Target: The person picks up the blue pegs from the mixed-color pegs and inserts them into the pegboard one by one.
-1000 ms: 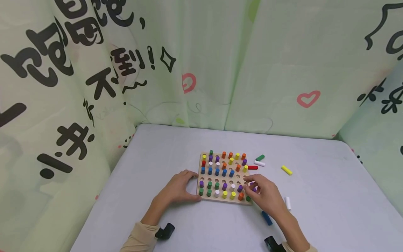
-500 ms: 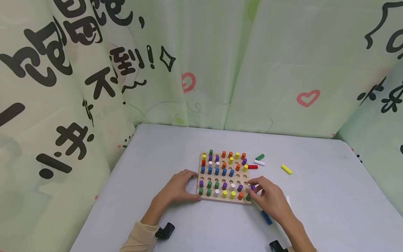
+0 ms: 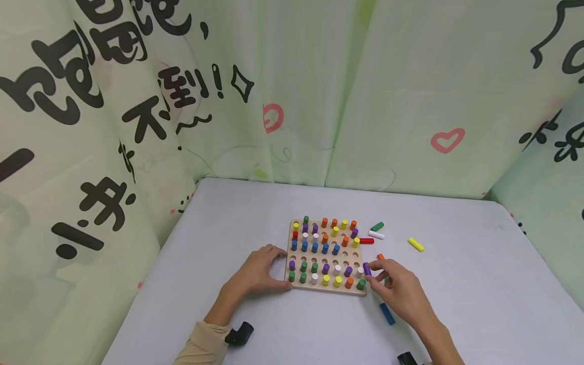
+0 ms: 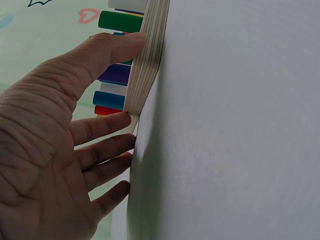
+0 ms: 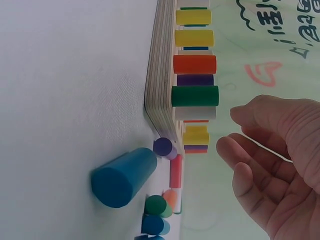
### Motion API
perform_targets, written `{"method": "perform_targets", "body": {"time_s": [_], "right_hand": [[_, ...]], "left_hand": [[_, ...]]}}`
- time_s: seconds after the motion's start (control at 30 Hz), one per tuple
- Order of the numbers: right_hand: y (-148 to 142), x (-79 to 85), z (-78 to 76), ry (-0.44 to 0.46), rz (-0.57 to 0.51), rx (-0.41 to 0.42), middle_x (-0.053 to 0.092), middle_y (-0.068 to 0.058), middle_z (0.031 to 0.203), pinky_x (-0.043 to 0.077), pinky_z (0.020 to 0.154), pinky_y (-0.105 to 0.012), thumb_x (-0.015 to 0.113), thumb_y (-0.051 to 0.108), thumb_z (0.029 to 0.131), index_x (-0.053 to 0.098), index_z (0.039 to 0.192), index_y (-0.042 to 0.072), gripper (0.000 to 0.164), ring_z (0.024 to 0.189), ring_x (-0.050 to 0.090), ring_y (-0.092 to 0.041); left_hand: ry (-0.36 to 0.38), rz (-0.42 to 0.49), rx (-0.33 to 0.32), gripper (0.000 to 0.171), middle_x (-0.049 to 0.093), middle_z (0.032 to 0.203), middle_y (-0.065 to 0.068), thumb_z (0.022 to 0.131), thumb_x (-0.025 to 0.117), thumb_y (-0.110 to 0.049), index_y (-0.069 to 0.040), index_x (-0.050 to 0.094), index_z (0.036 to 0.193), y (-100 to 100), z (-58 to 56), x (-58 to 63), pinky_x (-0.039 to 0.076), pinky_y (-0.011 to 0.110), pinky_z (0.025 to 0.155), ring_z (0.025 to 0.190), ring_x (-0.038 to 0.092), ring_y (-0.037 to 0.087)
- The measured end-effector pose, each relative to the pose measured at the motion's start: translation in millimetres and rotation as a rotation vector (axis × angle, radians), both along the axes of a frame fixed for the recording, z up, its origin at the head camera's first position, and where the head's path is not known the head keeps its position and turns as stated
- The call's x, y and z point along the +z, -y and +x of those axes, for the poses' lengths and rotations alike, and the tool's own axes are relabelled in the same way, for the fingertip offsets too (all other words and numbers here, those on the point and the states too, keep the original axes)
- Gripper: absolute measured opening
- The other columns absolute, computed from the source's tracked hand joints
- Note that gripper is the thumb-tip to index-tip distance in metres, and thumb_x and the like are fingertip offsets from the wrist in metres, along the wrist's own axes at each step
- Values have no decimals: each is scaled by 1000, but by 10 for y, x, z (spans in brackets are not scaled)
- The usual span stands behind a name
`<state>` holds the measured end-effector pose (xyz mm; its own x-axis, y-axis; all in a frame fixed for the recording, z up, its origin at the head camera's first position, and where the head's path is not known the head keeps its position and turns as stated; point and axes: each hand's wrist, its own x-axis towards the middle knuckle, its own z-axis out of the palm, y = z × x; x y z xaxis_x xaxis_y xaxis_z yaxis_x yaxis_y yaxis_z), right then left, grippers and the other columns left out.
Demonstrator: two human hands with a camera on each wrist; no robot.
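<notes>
A wooden peg board [image 3: 315, 258] full of coloured pegs lies on the table. My left hand [image 3: 260, 271] steadies its left side. In the left wrist view the thumb [image 4: 127, 46] presses the front edge and the straight index finger touches the corner. My right hand [image 3: 397, 286] hovers off the board's right edge. In the right wrist view its thumb and fingers are apart with nothing between them. Close to its fingertips, a purple peg [image 3: 367, 268] lies on the table beside the board. A white peg [image 3: 360, 272] stands in the board behind the green corner peg [image 3: 361, 284].
Loose pegs lie right of the board: blue [image 3: 387, 314], red [image 3: 366, 241], white [image 3: 376, 235], green [image 3: 377, 227] and yellow [image 3: 415, 245]. My right hand partly covers an orange peg [image 3: 380, 257]. A printed curtain [image 3: 388, 101] hangs behind the table.
My right hand has drawn back to the right from the board, its fingers now apart. A white peg now shows at the right end of the second row from the front. The left hand stays put.
</notes>
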<state>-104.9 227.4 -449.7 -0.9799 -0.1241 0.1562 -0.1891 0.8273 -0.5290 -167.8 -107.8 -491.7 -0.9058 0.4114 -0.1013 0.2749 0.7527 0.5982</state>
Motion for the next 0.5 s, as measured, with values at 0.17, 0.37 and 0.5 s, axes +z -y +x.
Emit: {"method": "perform_targets", "body": {"time_s": [0.17, 0.37, 0.5], "right_hand": [[-28, 8, 26, 5, 5, -14, 72, -9, 108, 50, 60, -18, 80, 10, 88, 70, 115, 4, 30, 78, 58, -13], [-83, 16, 67, 13, 21, -45, 71, -6, 100, 50, 61, -18, 79, 8, 87, 70, 116, 4, 30, 77, 56, -14], [-139, 10, 89, 13, 32, -60, 69, -4, 96, 48, 59, -19, 77, 8, 88, 70, 116, 4, 29, 74, 54, -13]], "left_hand": [[-1, -3, -3, 79, 60, 135, 7, 74, 86, -54, -14, 60, 136, -1, 2, 5, 45, 53, 110, 128, 55, 30], [-4, -2, -6, 78, 60, 134, 7, 73, 86, -54, -14, 60, 136, 0, 7, 8, 46, 53, 110, 127, 55, 31], [-3, 5, -5, 78, 60, 134, 8, 73, 86, -53, -14, 61, 135, 5, 8, 13, 45, 54, 110, 127, 55, 31]]}}
